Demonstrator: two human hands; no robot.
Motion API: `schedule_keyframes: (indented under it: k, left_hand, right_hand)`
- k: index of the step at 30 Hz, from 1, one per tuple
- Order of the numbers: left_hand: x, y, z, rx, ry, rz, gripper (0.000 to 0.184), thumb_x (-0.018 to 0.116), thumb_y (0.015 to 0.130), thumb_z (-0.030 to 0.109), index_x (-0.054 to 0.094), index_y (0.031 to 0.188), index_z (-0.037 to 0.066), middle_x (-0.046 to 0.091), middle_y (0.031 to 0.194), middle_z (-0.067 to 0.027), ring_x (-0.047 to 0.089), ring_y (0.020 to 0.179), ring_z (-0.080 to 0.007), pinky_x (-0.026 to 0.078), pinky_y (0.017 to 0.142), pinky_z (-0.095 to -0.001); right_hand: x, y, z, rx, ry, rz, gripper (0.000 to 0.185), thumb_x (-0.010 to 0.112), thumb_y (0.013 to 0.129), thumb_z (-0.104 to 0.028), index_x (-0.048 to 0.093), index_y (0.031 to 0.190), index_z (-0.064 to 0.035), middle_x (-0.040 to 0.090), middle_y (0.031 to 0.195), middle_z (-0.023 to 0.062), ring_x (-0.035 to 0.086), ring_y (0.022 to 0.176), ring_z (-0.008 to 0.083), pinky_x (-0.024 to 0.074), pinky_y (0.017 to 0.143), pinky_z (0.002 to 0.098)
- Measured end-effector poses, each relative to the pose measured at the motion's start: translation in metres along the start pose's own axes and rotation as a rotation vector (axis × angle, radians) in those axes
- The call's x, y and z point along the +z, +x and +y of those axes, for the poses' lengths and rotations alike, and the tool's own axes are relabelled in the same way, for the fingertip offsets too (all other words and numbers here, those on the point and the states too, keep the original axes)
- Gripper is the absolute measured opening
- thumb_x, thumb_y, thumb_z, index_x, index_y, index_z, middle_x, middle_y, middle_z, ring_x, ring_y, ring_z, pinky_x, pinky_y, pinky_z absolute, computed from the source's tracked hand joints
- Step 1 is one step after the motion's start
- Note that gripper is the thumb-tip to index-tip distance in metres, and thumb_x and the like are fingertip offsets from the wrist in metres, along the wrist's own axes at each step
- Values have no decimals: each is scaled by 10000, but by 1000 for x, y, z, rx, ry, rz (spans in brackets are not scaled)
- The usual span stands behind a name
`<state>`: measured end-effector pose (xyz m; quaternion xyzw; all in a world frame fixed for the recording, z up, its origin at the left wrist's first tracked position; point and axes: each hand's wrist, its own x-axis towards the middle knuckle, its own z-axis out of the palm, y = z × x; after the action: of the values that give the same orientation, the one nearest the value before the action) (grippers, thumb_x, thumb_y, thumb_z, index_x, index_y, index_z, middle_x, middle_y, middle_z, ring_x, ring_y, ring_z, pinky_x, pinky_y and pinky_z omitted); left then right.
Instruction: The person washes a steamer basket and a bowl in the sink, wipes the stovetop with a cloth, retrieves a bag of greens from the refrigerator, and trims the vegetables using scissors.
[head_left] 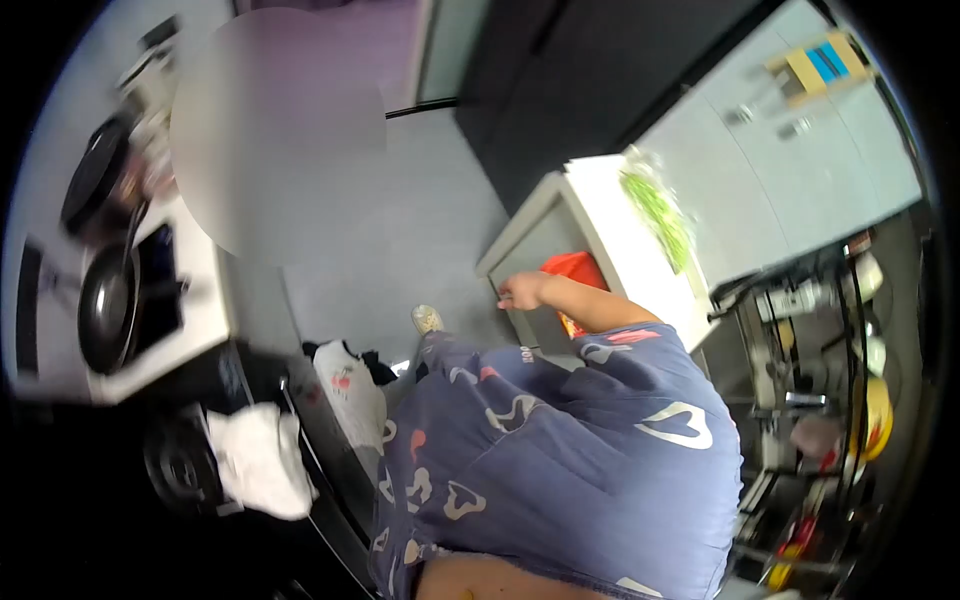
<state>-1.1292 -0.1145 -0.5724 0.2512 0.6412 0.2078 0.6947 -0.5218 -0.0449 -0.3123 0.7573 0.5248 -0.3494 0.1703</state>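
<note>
My right hand (521, 290) reaches out from the patterned blue sleeve, its fingers curled at the outer edge of an open drawer (496, 262) in the white-topped cabinet. Inside the drawer, just behind the hand, lies a red package (573, 267), partly covered by my forearm. Leafy green vegetables in clear plastic (657, 217) rest on the white top (612, 215) above. My left hand does not show in the frame.
At left, a dark pan (108, 305) sits on a cooktop beside a white counter (210, 290). A white cloth (262, 462) hangs below it. Crowded shelving (800, 410) stands at right. A printed white cloth (350, 392) is near my legs.
</note>
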Motion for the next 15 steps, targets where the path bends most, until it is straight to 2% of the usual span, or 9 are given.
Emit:
schedule_keyframes:
  k: [1, 6, 7, 8, 10, 11, 12, 13, 15]
  left_hand:
    - [10, 13, 20, -2, 28, -16, 237, 602, 885, 132, 579, 1108, 52, 596, 846, -6, 525, 713, -89, 427, 609, -246]
    - [103, 78, 125, 12, 118, -62, 233, 606, 883, 130, 579, 1102, 55, 595, 843, -4, 524, 711, -90, 426, 608, -247]
    - [125, 91, 146, 27, 123, -65, 232, 607, 883, 130, 579, 1101, 56, 594, 843, -4, 524, 710, -90, 426, 607, -247]
    - [148, 103, 167, 43, 134, -65, 231, 607, 882, 130, 579, 1099, 56, 594, 842, -4, 523, 710, -90, 426, 607, -247]
    - [183, 125, 207, 89, 138, -76, 229, 609, 882, 129, 579, 1097, 58, 594, 841, -3, 523, 709, -91, 426, 607, -247]
    - [199, 135, 226, 117, 144, -87, 228, 609, 881, 129, 578, 1096, 58, 593, 840, -3, 523, 708, -91, 425, 606, -248]
    - [216, 148, 247, 156, 140, -111, 227, 610, 881, 128, 578, 1095, 59, 593, 840, -3, 522, 707, -91, 425, 606, -248]
    - [230, 160, 268, 193, 141, -152, 226, 611, 880, 128, 578, 1093, 59, 593, 839, -3, 522, 707, -91, 425, 606, -248]
    - [269, 169, 317, 264, 288, -275, 218, 614, 877, 125, 579, 1084, 67, 588, 834, 4, 517, 695, -93, 425, 602, -249]
  right_hand:
    - [-18, -9, 4, 34, 66, 40, 542, 555, 887, -450, 578, 1277, -73, 611, 1221, 198, 569, 1150, 354, 442, 985, 430]
    - [-94, 42, 174, 211, 673, 764, 510, 558, 909, -415, 580, 1251, -38, 626, 1180, 214, 602, 1095, 340, 470, 936, 394]
    - [-114, 54, 212, 226, 878, 1000, 467, 565, 920, -374, 581, 1234, -28, 644, 1151, 190, 618, 1074, 303, 473, 920, 368]
    - [-111, 100, 294, 215, 912, 1171, 486, 564, 934, -400, 531, 1286, -67, 647, 1169, 100, 619, 1056, 226, 504, 873, 372]
    - [-164, 97, 360, 367, 1684, 1277, 404, 509, 962, -369, 502, 1304, -155, 596, 1123, 28, 577, 947, 234, 531, 731, 411]
    - [-187, 93, 387, 443, 1875, 1347, 407, 498, 965, -368, 489, 1311, -154, 560, 1195, 51, 548, 1021, 254, 537, 752, 429]
    - [-200, 87, 414, 470, 1973, 1368, 480, 497, 964, -388, 432, 1375, -150, 459, 1373, 89, 509, 1141, 313, 535, 804, 447]
    - [-209, 85, 443, 487, 2098, 1381, 585, 476, 963, -438, 322, 1456, -163, 303, 1505, 114, 394, 1293, 377, 520, 865, 469]
    - [-230, 82, 472, 420, 2194, 1410, 771, 397, 923, -630, 186, 1511, -178, 172, 1582, 73, 213, 1405, 395, 358, 1039, 542]
